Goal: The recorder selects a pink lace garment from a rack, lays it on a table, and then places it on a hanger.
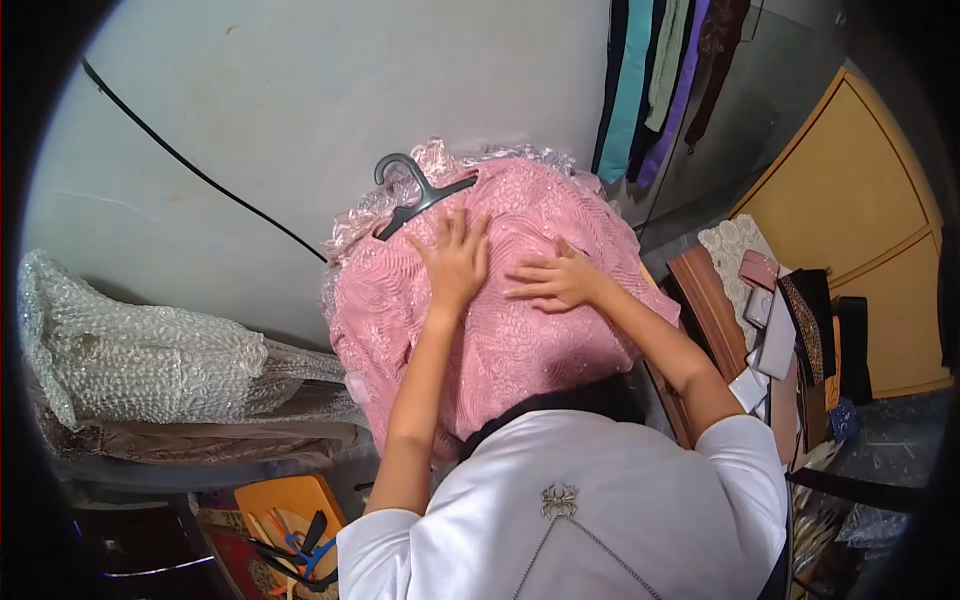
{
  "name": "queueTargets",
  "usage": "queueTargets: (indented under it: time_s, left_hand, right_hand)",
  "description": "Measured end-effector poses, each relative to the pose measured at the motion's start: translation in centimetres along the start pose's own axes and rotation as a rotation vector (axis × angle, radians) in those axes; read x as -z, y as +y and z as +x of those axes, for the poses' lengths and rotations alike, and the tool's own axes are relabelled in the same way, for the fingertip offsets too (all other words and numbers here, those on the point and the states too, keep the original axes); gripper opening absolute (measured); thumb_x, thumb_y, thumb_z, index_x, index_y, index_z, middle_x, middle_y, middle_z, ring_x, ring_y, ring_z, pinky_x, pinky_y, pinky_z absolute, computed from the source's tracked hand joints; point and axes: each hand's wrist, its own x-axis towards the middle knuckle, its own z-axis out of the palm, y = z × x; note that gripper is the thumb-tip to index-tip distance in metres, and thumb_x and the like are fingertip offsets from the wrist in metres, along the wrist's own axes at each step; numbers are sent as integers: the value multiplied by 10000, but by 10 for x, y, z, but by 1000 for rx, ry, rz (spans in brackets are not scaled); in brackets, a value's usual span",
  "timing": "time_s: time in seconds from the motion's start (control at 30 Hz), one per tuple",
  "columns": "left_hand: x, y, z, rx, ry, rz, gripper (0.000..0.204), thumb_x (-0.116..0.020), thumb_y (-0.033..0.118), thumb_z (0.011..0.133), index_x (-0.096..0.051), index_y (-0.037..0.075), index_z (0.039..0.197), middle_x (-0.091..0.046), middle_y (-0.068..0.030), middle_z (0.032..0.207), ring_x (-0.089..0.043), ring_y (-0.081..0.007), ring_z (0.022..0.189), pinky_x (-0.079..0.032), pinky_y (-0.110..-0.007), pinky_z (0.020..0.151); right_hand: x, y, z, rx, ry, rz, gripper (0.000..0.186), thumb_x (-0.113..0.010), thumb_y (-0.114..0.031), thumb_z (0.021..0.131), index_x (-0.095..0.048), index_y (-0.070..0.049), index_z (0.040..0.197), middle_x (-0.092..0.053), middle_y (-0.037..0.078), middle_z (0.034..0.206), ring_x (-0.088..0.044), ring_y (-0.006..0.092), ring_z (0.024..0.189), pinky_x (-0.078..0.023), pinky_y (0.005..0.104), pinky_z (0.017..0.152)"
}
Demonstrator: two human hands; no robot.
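Observation:
A pink patterned lace garment with small sparkles is spread in front of me, a dark grey hanger poking out at its neckline. My left hand rests on the garment just below the hanger, fingers stretched out. To its right, my right hand lies flat on the same lace, fingers pointing left. Neither hand grips anything. Behind the pink garment, ruffled pale pink and silvery fabric shows along its far edge.
At left lies a white beaded garment. Below it, several hangers sit on an orange stool. Fabric strips hang at the back right. Folded fabrics are piled near a yellow cabinet. A black cable crosses the pale wall.

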Motion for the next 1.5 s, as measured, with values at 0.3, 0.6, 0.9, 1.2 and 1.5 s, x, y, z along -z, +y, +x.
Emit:
queueTargets:
  time_s: [0.3, 0.6, 0.9, 1.2, 1.5]
  left_hand:
    - [-8, 26, -44, 63, -82, 87, 460, -457, 359, 884, -419, 260, 1331, -318, 13, 1433, -195, -217, 1361, 114, -719, 916]
    - [-10, 58, -77, -185, -157, -76, 496, -452, 429, 868, -411, 266, 1335, -279, 5, 1454, -168, -215, 1369, 152, -691, 935]
    - [-22, 53, -80, -127, -187, 16, 466, -447, 411, 877, -416, 299, 1328, -309, 30, 1438, -208, -165, 1356, 172, -677, 935]
    - [-14, 104, -113, -211, -387, -153, 463, -454, 369, 880, -437, 241, 1324, -311, -51, 1438, -185, -232, 1364, 158, -664, 949]
    - [-5, 122, -130, -273, -387, -186, 453, -474, 337, 873, -464, 220, 1310, -366, -101, 1398, -201, -277, 1354, 142, -687, 931]
  right_hand:
    - [-25, -43, -29, -224, 378, -102, 521, -436, -417, 878, -364, -225, 1357, -242, 119, 1452, -214, 362, 1331, 22, 694, 977]
    - [-35, -38, -60, -1035, 668, -59, 642, -441, -411, 875, -229, -138, 1416, -67, 279, 1451, -45, 489, 1324, -3, 695, 960]
    - [-67, -56, -132, -1676, 627, -171, 530, -466, -331, 867, -367, -175, 1364, -148, 171, 1474, -154, 394, 1340, -81, 648, 1008]
    - [-68, -131, -147, -733, 28, 119, 410, -503, -346, 837, -544, -193, 1215, -465, 65, 1320, -248, 364, 1318, -1, 708, 963]
    - [-88, -173, -157, -736, 213, 218, 561, -559, -484, 783, -454, -288, 1298, -266, 152, 1435, -187, 394, 1332, 28, 741, 932]
